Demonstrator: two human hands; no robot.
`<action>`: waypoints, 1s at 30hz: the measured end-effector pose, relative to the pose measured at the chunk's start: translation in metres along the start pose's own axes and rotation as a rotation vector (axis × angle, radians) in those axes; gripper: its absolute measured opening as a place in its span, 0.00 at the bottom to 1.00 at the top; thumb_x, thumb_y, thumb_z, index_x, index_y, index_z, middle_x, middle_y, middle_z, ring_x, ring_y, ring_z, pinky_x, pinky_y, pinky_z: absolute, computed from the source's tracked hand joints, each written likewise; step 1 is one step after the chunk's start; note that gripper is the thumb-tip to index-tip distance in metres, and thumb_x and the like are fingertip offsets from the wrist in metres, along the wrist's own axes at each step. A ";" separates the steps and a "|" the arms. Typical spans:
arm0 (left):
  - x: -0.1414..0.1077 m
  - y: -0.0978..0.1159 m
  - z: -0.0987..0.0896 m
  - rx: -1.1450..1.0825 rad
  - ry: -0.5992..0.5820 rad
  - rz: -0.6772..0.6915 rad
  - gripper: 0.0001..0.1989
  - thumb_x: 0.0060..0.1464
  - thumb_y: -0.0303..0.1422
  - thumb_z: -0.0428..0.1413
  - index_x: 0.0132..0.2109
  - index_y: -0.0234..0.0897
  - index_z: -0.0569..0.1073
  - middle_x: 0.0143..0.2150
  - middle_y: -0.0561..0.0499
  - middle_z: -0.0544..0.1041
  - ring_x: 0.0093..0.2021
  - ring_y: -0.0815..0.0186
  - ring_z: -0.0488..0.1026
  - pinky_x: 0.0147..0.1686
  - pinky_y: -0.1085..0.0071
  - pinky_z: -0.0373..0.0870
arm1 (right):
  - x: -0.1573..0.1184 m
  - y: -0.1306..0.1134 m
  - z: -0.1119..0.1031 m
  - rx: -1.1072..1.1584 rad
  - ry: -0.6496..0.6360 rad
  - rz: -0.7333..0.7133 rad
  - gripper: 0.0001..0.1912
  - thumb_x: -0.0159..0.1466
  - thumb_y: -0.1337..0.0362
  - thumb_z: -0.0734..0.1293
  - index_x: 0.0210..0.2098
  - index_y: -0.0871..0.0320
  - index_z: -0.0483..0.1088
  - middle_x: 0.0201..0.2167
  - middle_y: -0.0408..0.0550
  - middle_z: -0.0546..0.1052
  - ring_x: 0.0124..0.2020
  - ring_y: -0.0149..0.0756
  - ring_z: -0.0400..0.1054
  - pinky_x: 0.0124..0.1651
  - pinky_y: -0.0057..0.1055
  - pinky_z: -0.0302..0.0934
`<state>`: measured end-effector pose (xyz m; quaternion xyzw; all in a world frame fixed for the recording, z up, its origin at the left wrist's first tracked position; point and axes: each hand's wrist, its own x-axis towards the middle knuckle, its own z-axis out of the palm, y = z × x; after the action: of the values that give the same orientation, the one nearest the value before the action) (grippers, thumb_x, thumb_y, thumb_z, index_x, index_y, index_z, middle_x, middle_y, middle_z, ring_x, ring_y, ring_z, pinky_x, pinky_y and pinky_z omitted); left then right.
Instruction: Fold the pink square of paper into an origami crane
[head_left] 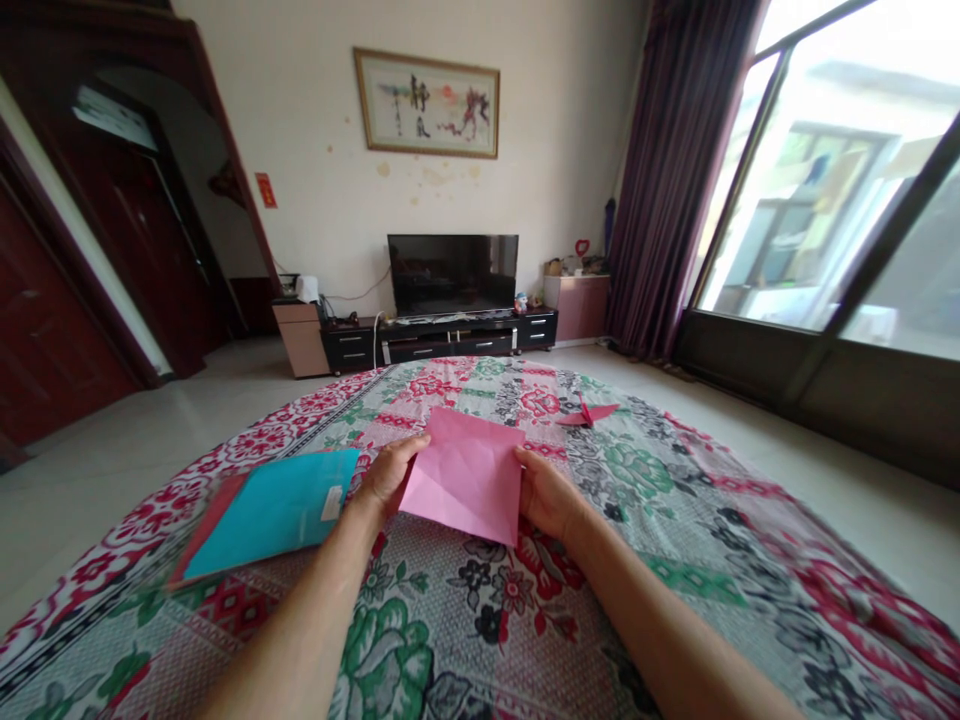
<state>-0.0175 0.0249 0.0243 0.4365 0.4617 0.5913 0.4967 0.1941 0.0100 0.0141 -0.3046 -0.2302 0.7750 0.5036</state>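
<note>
A pink square sheet of paper (469, 478) with faint crease lines is held up over the patterned tablecloth, tilted toward me. My left hand (394, 470) grips its left edge, thumb on the front face and the other fingers hidden behind. On the opposite edge my right hand (546, 493) pinches the sheet in the same way. To the left lies a pack of coloured paper (281, 510), blue on top with red showing beneath and a small white label. Beyond my right hand rests a folded red paper crane (589, 413).
The round table wears a floral tablecloth (390, 650) in red, green and grey. Past its far edge stand a black TV cabinet (442, 340) and a television (453, 275). A purple curtain (664, 180) and large window are at right, doors at left.
</note>
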 end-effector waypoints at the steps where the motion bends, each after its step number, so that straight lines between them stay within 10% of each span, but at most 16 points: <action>1: 0.001 0.000 0.000 0.027 0.015 0.019 0.13 0.34 0.38 0.62 0.26 0.32 0.76 0.21 0.50 0.76 0.26 0.61 0.73 0.26 0.70 0.64 | 0.001 0.000 -0.001 -0.007 -0.011 -0.002 0.10 0.63 0.67 0.56 0.37 0.62 0.67 0.23 0.48 0.76 0.24 0.34 0.71 0.32 0.30 0.68; 30: 0.001 0.003 0.004 -0.051 0.107 0.073 0.16 0.33 0.41 0.62 0.28 0.33 0.77 0.23 0.52 0.76 0.29 0.63 0.71 0.29 0.70 0.63 | 0.003 0.005 -0.005 -0.134 -0.088 -0.096 0.06 0.57 0.75 0.62 0.29 0.60 0.68 0.22 0.44 0.75 0.21 0.28 0.69 0.25 0.23 0.66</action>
<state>-0.0146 0.0262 0.0283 0.4080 0.4559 0.6432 0.4604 0.1939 0.0113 0.0064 -0.2919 -0.3178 0.7456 0.5079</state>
